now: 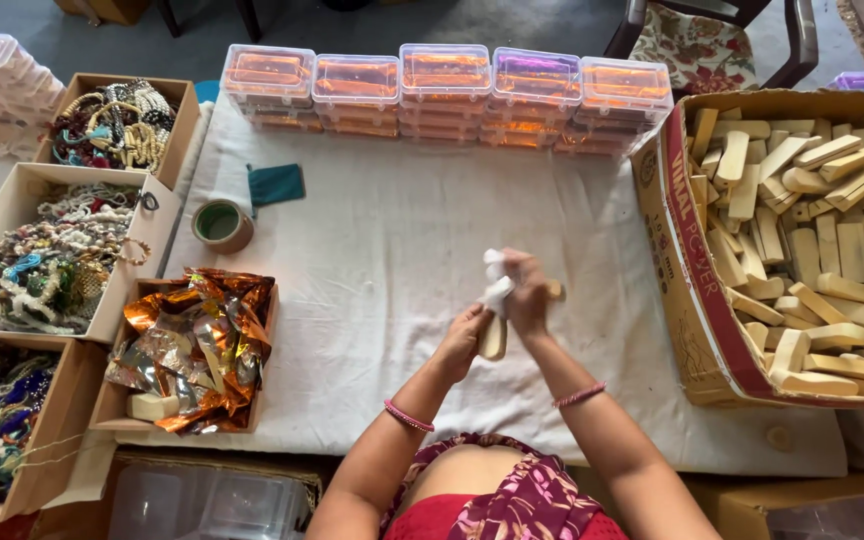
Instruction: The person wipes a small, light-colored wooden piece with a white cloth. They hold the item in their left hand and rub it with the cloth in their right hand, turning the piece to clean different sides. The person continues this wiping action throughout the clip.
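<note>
My left hand grips the lower end of a pale wooden stick held upright over the white cloth-covered table. My right hand presses a small white cloth against the upper part of that stick. Both wrists wear pink bangles. The top end of the stick is hidden under the cloth and my fingers.
A large cardboard box full of similar wooden sticks stands at the right. Stacked clear plastic boxes line the far edge. At the left are boxes of beaded bracelets, a box of shiny foil wrappers, a tape roll and a teal cloth.
</note>
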